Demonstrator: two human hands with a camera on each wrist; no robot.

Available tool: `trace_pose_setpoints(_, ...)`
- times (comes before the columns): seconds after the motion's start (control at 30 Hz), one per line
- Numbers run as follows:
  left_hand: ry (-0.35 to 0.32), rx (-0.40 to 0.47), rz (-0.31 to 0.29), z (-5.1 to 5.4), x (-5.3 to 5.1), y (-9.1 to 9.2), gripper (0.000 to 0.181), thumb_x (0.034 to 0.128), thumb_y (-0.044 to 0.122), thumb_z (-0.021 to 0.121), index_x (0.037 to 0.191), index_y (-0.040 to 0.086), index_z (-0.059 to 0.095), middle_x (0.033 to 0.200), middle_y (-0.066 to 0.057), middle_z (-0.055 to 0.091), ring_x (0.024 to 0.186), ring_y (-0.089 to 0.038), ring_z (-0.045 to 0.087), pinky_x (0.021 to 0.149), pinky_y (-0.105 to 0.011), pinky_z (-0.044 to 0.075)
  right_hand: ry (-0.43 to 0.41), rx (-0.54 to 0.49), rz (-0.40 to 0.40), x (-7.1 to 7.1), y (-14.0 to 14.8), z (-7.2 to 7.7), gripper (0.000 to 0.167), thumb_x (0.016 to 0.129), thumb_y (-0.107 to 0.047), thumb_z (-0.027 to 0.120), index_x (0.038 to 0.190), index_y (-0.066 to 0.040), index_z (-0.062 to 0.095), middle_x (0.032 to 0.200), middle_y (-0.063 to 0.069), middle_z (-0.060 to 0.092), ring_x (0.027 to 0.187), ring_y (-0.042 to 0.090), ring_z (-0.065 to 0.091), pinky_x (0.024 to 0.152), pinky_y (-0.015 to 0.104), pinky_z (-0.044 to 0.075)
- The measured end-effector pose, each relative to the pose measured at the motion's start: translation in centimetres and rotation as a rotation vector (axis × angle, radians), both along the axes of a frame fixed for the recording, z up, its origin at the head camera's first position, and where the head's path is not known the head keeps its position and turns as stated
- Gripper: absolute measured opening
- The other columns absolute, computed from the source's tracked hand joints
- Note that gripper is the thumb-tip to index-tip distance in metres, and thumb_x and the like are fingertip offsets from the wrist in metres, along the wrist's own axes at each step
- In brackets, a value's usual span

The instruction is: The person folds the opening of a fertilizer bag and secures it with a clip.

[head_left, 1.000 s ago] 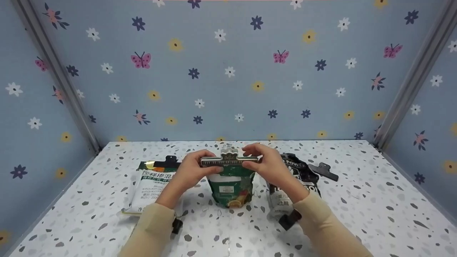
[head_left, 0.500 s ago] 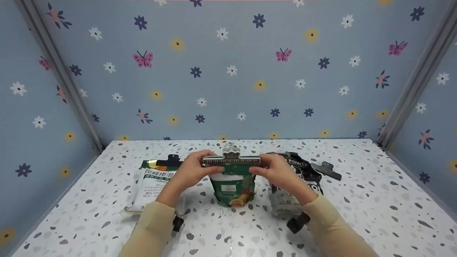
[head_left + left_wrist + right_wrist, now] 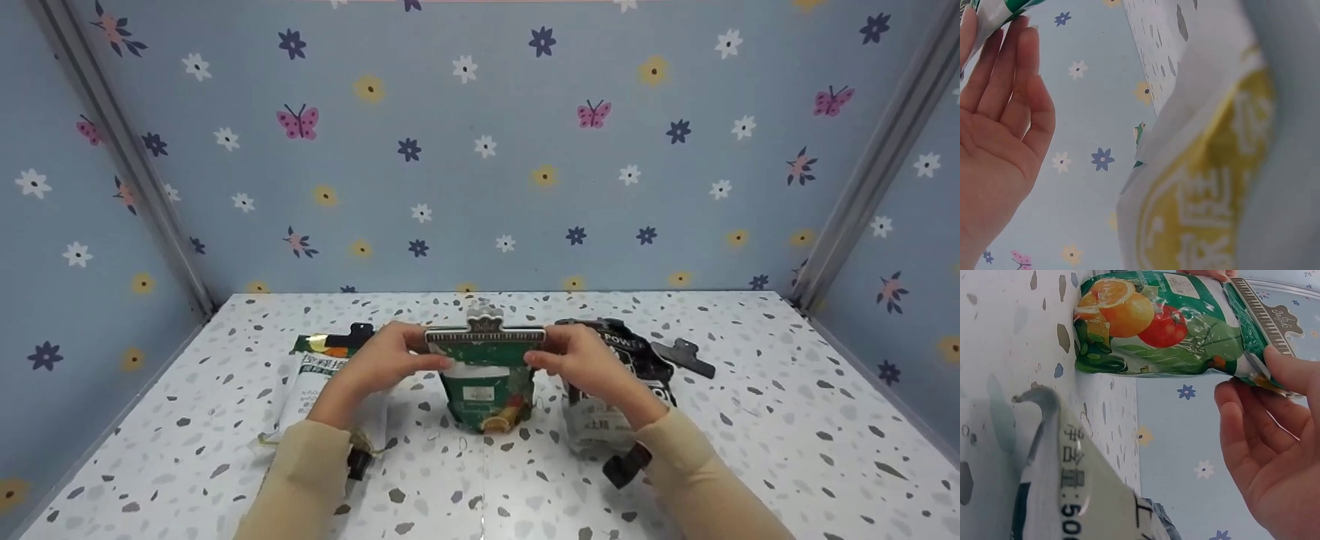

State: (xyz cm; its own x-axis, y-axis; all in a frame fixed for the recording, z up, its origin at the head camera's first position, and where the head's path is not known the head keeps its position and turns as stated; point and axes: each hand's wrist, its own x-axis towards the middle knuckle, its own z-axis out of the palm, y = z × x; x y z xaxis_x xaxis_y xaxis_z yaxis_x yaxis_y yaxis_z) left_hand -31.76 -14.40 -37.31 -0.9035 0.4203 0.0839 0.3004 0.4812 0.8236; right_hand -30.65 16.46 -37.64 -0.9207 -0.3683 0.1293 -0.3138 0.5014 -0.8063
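Drawing outward since half a second ago, the left hand (image 3: pixel 371 369) now has its thumb further left on the green bag (image 3: pixel 478 397), while the right hand (image 3: pixel 589 360) lies much as it did. Both pinch the bag near its top, thumbs in front, fingers behind. It stands on the table (image 3: pixel 787 427) at mid-frame, below centre. With the striped clip (image 3: pixel 486 337) across its top, clipping looks done here, though neither hand is off yet. At left, the white bag (image 3: pixel 298 386) has a black clip (image 3: pixel 360 334) along its top; at right, whether the other black clip (image 3: pixel 688 358) grips the black bag (image 3: pixel 589 420), I cannot tell.
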Motion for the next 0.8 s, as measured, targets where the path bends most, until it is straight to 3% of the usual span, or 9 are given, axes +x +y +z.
trace_pose_setpoints(0.17, -0.012, -0.012, -0.006, 0.0, 0.1, -0.2, 0.028, 0.086, 0.033, 0.08, 0.099, 0.009, 0.076, 0.094, -0.003, 0.073, 0.089, -0.024, 0.068, 0.084, -0.042, 0.053, -0.005, 0.046, 0.046, 0.0, 0.3, 0.0, 0.013, 0.093, -0.029, 0.071, 0.092, -0.016, 0.072, 0.085, 0.003, 0.069, 0.075, 0.021, 0.062, 0.067, 0.039, 0.052)
trace_pose_setpoints(0.3, -0.031, -0.011, 0.02, 0.1, 0.1, -0.1, 0.024, 0.0858, 0.032, 0.08, 0.098, 0.011, 0.076, 0.094, -0.001, 0.074, 0.088, -0.021, 0.067, 0.085, -0.041, 0.052, -0.042, 0.014, 0.069, -0.1, 0.3, -0.2, 0.021, 0.095, -0.027, 0.069, 0.086, -0.008, 0.066, 0.088, 0.005, 0.071, 0.086, 0.031, 0.068, 0.078, 0.047, 0.056)
trace_pose_setpoints(0.4, -0.04, 0.005, 0.033, -0.2, 0.0, 0.2, 0.023, 0.0872, 0.032, 0.079, 0.099, 0.012, 0.077, 0.097, -0.001, 0.074, 0.093, -0.02, 0.067, 0.09, -0.044, 0.052, -0.061, -0.008, 0.05, -0.1, 0.2, -0.4, 0.018, 0.096, -0.023, 0.068, 0.089, -0.006, 0.068, 0.09, 0.006, 0.071, 0.092, 0.036, 0.068, 0.082, 0.049, 0.055)
trace_pose_setpoints(0.53, -0.033, 0.016, 0.049, -0.4, -0.1, 0.5, 0.027, 0.0898, 0.036, 0.075, 0.1, 0.011, 0.076, 0.099, -0.002, 0.074, 0.097, -0.021, 0.067, 0.092, -0.048, 0.05, -0.063, -0.026, 0.0, -0.2, -0.1, -0.7, 0.013, 0.098, -0.021, 0.065, 0.103, -0.012, 0.074, 0.096, 0.003, 0.072, 0.092, 0.035, 0.067, 0.083, 0.049, 0.055)
trace_pose_setpoints(0.73, -0.042, 0.013, 0.049, -1.0, -0.3, 0.8, 0.03, 0.0972, 0.038, 0.065, 0.106, 0.009, 0.072, 0.104, -0.003, 0.072, 0.099, -0.022, 0.067, 0.093, -0.048, 0.049, -0.076, -0.085, -0.043, -0.5, -0.8, -1.4, 0.024, 0.102, -0.022, 0.059, 0.119, -0.009, 0.068, 0.105, 0.006, 0.071, 0.093, 0.024, 0.068, 0.08, 0.041, 0.057)
trace_pose_setpoints(0.8, -0.049, 0.015, 0.034, -1.1, -0.3, 0.9, 0.031, 0.1005, 0.036, 0.061, 0.11, 0.008, 0.07, 0.107, -0.005, 0.072, 0.099, -0.023, 0.067, 0.095, -0.049, 0.048, -0.082, -0.091, -0.052, -0.7, -1.0, -1.7, 0.024, 0.104, -0.023, 0.056, 0.117, -0.006, 0.067, 0.103, 0.007, 0.07, 0.093, 0.022, 0.068, 0.078, 0.038, 0.058)
